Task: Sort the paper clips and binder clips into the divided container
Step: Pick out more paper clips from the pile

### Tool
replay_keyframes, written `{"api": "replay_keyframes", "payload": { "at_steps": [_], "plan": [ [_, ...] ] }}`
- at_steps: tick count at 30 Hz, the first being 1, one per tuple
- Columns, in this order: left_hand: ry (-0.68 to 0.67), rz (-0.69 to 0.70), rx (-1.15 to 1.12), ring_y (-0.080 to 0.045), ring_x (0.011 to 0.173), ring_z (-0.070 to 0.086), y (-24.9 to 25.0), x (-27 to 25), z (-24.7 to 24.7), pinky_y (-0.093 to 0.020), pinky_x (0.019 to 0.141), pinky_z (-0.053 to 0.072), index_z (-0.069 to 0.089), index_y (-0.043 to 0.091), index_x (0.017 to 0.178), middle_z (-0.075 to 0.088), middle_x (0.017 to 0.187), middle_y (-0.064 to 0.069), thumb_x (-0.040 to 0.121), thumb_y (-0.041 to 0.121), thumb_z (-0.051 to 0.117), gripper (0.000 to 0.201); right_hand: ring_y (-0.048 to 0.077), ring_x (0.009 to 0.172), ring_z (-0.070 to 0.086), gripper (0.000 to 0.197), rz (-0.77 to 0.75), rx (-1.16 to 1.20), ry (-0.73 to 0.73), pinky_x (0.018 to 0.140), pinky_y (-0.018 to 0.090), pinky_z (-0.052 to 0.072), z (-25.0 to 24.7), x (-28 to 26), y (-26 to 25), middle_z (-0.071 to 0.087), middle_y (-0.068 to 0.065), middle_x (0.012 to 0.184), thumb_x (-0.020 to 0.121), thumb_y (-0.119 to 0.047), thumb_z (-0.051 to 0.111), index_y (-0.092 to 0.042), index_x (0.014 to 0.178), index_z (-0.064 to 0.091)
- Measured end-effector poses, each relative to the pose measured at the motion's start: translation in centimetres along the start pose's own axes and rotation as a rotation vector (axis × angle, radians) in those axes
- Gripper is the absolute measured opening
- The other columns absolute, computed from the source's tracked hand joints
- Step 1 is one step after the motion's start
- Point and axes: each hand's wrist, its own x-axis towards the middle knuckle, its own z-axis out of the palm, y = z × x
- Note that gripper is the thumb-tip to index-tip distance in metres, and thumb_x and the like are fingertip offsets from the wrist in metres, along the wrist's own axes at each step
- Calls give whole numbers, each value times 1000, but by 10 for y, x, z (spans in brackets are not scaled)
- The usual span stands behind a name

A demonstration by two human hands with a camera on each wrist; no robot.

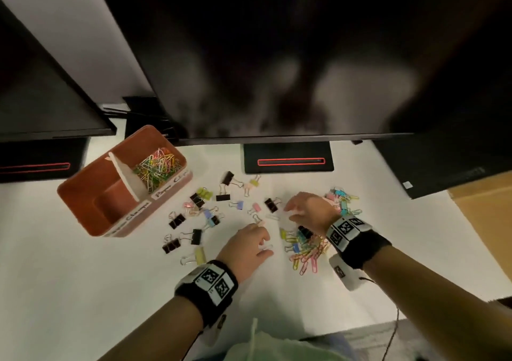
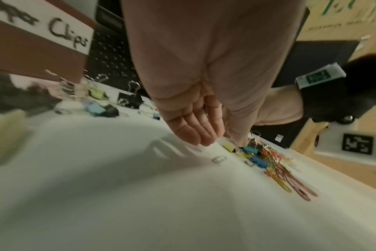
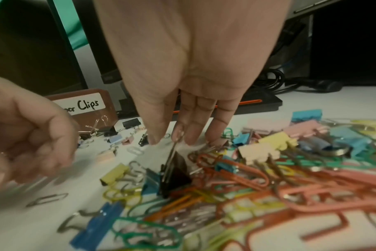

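A brown divided container (image 1: 83,208) stands at the left; its far compartment holds coloured paper clips (image 1: 158,166), and the near one looks bare. Black and pastel binder clips (image 1: 196,200) lie scattered mid-table. My left hand (image 1: 264,243) hovers low with fingers curled, seemingly pinching a white paper clip (image 1: 265,247); motion blur hides the grip. My right hand (image 3: 167,141) points its fingers down just past a mixed pile (image 3: 268,186), with thumb and fingers apart. Under its palm, a black binder clip (image 3: 178,171) stands with its wire handle up by the index fingertip.
A large monitor (image 1: 277,56) overhangs the back of the white table, its stand base (image 1: 288,161) behind the clips. A second mixed pile (image 1: 342,200) lies beyond my right wrist. A dark box (image 1: 443,166) and cardboard (image 1: 482,202) sit at the right.
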Motion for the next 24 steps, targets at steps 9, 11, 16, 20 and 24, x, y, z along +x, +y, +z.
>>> {"api": "replay_keyframes", "payload": {
  "at_steps": [9,11,16,20,24],
  "plan": [
    [56,-99,46,-18,89,55,-3,17,25,-29,82,47,60,12,85,48,94,2,87,15,58,5,23,103,56,18,-86,-153,12,93,40,45,15,22,-27,60,1,111,87,-34,57,-22,98,65],
    [50,-88,71,-20,87,54,-3,17,25,-32,82,47,60,10,86,51,95,-3,87,15,57,6,24,97,58,17,-97,-186,0,89,41,46,17,25,-29,63,2,102,87,-29,54,-20,90,67],
    [-19,-29,70,-17,85,53,-2,16,18,-29,78,45,58,12,91,53,89,-1,87,19,58,8,21,89,59,15,-206,-53,-38,84,36,49,6,17,-13,67,2,98,87,-18,53,-17,97,64],
    [-151,44,37,-13,76,56,12,10,18,-25,75,48,53,19,102,60,82,1,86,22,61,18,14,83,52,26,-254,64,-17,82,27,46,-11,-7,15,63,2,100,90,-14,56,-18,116,58],
    [-118,79,50,-10,74,54,25,18,29,-24,73,47,52,21,118,59,82,4,86,23,61,34,11,82,55,27,-271,85,-52,77,21,44,-12,-35,44,64,0,100,89,-18,61,-20,116,59]
  ]
}}
